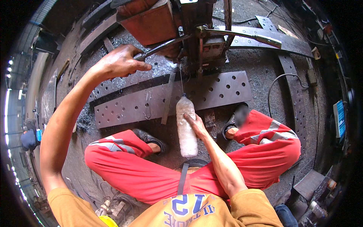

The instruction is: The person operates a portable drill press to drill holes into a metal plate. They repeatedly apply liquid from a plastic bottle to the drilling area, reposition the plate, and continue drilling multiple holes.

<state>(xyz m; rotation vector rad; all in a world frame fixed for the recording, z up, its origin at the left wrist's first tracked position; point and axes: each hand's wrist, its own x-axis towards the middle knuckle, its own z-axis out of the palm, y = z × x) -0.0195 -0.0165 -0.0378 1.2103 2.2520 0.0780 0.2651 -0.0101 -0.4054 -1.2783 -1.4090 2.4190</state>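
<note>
My left hand (123,62) is closed around the end of a drill press feed lever (162,47), at the upper left of the machine. My right hand (196,125) grips a clear plastic bottle (186,142) filled with whitish contents, its dark cap tilted away from me. From the cap a thin stream of liquid runs up towards the drill press (200,49). Under it lies a steel plate (130,107) with rows of drilled holes. A narrow flat metal strip (168,98) lies across this plate. The drill tip is hard to make out.
Another perforated plate (295,90) lies at the right, beside a black cable (270,87). A long plate (280,43) stretches behind the machine. Metal shavings litter the floor. My legs (124,172) are folded either side of the bottle. A second lever (261,39) sticks out rightward.
</note>
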